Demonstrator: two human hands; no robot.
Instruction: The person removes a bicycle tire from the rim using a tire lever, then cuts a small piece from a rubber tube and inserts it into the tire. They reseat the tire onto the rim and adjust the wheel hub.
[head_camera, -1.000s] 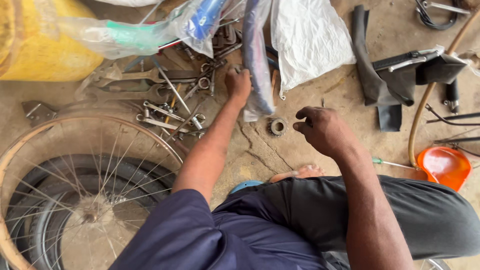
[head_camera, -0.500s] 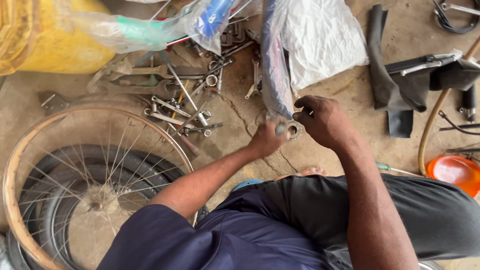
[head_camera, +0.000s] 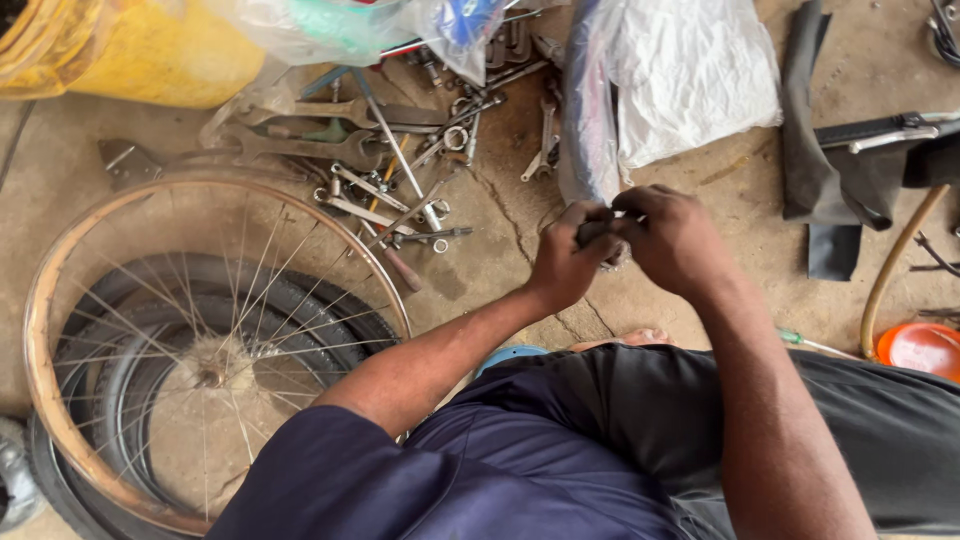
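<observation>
Concrete floor (head_camera: 700, 210), cracked and dusty, lies under everything you work over. Your left hand (head_camera: 565, 262) and right hand (head_camera: 672, 240) meet fingertip to fingertip, both pinched on the end of the dark inner tube (head_camera: 588, 120), apparently steadying a small fitting there; the fingers hide it. The tube trails up beside a white plastic bag (head_camera: 690, 75). Spanners (head_camera: 400, 200) lie scattered near your left, within reach, and the spoked wheel rim (head_camera: 60, 290) rests flat over tyres.
</observation>
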